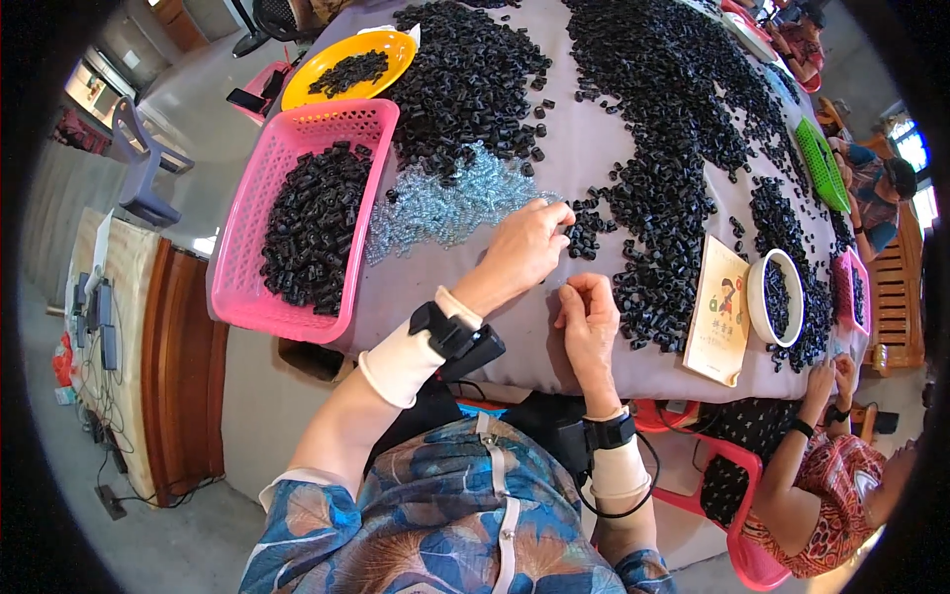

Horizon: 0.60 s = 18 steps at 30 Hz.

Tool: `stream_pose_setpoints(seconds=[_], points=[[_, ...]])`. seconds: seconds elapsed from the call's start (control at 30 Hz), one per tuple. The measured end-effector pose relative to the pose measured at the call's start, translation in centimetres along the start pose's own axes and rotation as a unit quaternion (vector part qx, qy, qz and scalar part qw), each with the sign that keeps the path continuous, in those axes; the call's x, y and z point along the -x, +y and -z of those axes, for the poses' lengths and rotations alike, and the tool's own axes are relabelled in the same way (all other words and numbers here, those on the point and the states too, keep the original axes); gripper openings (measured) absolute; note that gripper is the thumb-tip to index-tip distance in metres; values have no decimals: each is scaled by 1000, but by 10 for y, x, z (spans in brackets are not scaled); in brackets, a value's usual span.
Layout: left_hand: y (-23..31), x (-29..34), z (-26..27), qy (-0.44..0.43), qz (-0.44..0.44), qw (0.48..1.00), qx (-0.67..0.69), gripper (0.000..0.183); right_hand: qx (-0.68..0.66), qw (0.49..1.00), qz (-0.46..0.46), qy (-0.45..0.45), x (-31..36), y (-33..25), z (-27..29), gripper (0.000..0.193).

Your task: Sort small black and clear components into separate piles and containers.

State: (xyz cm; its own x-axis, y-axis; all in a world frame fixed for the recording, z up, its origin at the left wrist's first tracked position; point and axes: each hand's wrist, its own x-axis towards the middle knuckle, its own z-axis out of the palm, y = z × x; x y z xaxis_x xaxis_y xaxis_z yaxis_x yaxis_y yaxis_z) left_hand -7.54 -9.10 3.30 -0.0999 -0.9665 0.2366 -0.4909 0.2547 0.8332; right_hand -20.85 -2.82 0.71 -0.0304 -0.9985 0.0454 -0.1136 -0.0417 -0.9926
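My left hand [522, 247] is over the table's near side, its fingers bent together at the edge of a small cluster of black plastic pieces [588, 238]. Whatever those fingertips hold is hidden. Closer to me, my right hand [591, 315] is raised with thumb and forefinger pinched; anything between them is too small to name. To the left of my left hand lies a heap of small, clear, bluish pieces [450, 203]. A long spread of black pieces [658, 213] runs away from me on the right.
A pink perforated basket [226, 267] of black pieces stands left, with a yellow plate [404, 49] behind it. Right are a booklet [714, 327], a white bowl [758, 297], a green basket [819, 163] and a small pink basket [864, 287]. Other people sit along the right side.
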Motion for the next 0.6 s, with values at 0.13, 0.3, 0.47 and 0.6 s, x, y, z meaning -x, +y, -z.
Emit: stream_pose_setpoints(seconds=[0.13,0.3,0.47,0.6], points=[[-2,-8,-12,-22,-9,995,-94,21,19,1000,15,6,0,-6,-1,4],[-12,-6,-17,-33,-24,991,-129,18,43,998,34,6,0,-1,-1,4],[-11,14,-8,13,-37,999,-17,20,6,1000,18,11,1,-3,0,5],[-5,48,6,12,112,981,156,27,-13,1000,15,10,1,2,0,6]])
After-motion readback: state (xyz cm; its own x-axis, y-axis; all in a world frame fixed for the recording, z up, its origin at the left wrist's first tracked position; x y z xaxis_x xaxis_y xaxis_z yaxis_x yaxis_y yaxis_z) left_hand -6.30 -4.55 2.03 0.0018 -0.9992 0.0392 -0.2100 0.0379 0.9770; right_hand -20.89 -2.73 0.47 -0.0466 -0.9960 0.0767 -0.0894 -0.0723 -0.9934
